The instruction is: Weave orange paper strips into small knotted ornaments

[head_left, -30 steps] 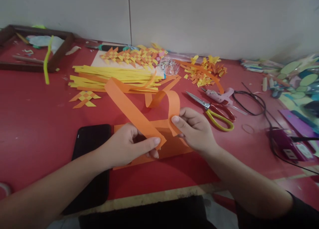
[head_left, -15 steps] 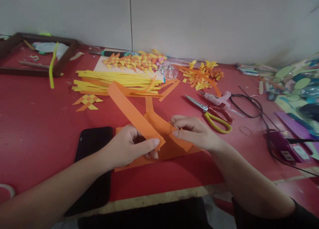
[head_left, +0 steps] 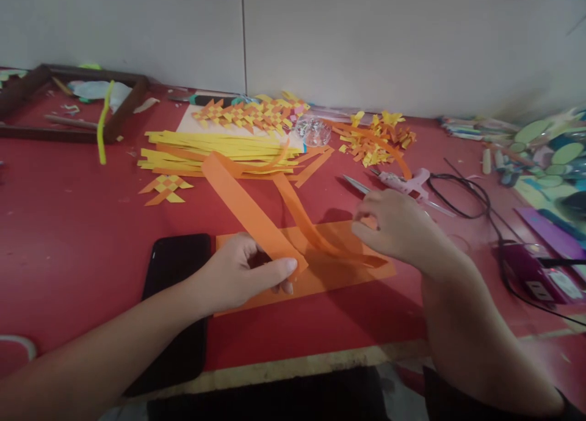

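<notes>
In my left hand [head_left: 256,265] a wide orange paper strip [head_left: 251,210] is pinched between thumb and fingers, its far end folded back. My right hand [head_left: 384,226] is over the scissors [head_left: 354,183], fingers loosely curled with a gap at the thumb, and no paper in it. Only the scissors' blade tips show; the handles are hidden behind the hand. A narrower curled orange strip [head_left: 300,210] lies on the orange paper sheet [head_left: 320,280] beneath my hands. Beside the left forearm is a black phone [head_left: 178,265].
Yellow paper strips [head_left: 220,145], a woven orange-and-yellow paper chain [head_left: 251,114], a small woven piece [head_left: 167,188] and paper scraps [head_left: 375,140] lie farther back. To the right are a pink glue gun [head_left: 412,183], a black cable [head_left: 462,210] and a purple power box [head_left: 540,268]. A brown frame [head_left: 132,104] is at left.
My right hand has let go of the narrower orange strip and moved up and right, over the scissors. That strip now lies on the sheet. My left hand keeps its hold.
</notes>
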`<state>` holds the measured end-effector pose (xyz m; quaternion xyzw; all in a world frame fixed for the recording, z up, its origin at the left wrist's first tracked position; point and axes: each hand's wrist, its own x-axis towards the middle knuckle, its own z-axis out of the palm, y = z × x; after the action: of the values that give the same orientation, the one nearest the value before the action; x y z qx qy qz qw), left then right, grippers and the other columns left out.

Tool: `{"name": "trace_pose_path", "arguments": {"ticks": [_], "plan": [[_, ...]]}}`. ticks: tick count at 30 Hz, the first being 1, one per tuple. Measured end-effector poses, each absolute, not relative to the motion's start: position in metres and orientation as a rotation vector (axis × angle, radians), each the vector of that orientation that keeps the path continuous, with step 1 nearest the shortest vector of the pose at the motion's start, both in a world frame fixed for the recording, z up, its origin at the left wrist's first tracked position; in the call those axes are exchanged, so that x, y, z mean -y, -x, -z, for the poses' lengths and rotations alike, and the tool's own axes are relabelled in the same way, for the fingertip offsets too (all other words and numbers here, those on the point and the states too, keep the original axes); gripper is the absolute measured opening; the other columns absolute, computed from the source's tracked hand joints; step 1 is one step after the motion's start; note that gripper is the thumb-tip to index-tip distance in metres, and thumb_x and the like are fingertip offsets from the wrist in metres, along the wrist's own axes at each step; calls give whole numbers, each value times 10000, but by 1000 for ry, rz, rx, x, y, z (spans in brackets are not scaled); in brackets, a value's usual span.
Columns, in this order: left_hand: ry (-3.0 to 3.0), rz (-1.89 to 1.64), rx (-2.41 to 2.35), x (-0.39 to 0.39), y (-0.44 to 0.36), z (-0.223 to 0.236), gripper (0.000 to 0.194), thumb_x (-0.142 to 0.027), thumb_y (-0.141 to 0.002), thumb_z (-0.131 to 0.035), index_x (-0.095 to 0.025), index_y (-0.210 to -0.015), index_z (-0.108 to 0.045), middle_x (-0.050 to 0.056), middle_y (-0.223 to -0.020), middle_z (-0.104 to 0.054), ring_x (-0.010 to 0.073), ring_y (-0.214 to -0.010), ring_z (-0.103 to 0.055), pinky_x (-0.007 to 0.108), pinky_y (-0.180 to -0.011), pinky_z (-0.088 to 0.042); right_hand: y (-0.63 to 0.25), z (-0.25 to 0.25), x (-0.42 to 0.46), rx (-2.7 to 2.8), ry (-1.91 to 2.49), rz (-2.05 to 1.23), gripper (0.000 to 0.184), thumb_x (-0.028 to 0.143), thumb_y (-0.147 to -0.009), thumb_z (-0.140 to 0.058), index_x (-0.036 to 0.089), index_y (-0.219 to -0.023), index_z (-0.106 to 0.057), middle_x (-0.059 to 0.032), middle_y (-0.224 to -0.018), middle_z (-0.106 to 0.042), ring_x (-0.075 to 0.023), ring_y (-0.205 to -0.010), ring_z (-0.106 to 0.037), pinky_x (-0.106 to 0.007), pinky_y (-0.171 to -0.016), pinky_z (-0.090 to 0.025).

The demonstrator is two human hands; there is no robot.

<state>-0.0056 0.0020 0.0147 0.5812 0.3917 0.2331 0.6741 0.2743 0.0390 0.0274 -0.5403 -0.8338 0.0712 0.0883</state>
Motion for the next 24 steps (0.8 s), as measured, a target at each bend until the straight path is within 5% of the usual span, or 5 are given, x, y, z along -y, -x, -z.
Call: {"name": "trace_pose_path", "arguments": {"ticks": [3, 7, 10, 20, 24], "plan": [[-1333, -515, -905, 0, 6, -16, 254, -274, -831, -600, -149, -624, -677, 27, -639, -719, 109, -597, -628, 189, -590, -490, -253, -30, -29, 2257, 1393, -321, 69, 190, -771, -563, 183, -767, -631, -66, -784, -639, -223, -775, -571, -362, -739, -423], [-1349, -485, -908, 1, 6, -19, 268, -288, -836, -586, -146, -620, -653, 23, -606, -687, 106, -538, -582, 192, -519, -449, -219, -31, -11, 1963, 1159, -1350, 142, 254, -875, -548, 169, -844, -657, -32, -766, -620, -137, -652, -547, -267, -590, -420], [-1371, -495, -861, 0, 6, -19, 259, -261, -846, -564, -145, -625, -633, 4, -588, -652, 85, -505, -534, 178, -485, -407, -208, -26, -3, 1769, 1082, -1635, 173, 302, -864, -595, 154, -789, -642, -11, -702, -572, -116, -614, -497, -250, -559, -390], [-1426, -509, -769, -1, 5, -17, 211, -232, -854, -579, -140, -684, -663, 2, -642, -663, 88, -584, -579, 169, -556, -455, -204, -22, -1, 1830, 1039, -1639, 194, 297, -875, -621, 155, -747, -651, -1, -674, -598, -98, -579, -500, -221, -529, -395], [-1411, -495, -846, 1, 5, -17, 245, -266, -857, -579, -145, -661, -663, 16, -649, -673, 101, -603, -597, 190, -590, -480, -229, -34, -15, 1920, 1278, -1123, 181, 339, -892, -593, 183, -837, -668, -37, -786, -674, -149, -701, -608, -258, -637, -470]]}}
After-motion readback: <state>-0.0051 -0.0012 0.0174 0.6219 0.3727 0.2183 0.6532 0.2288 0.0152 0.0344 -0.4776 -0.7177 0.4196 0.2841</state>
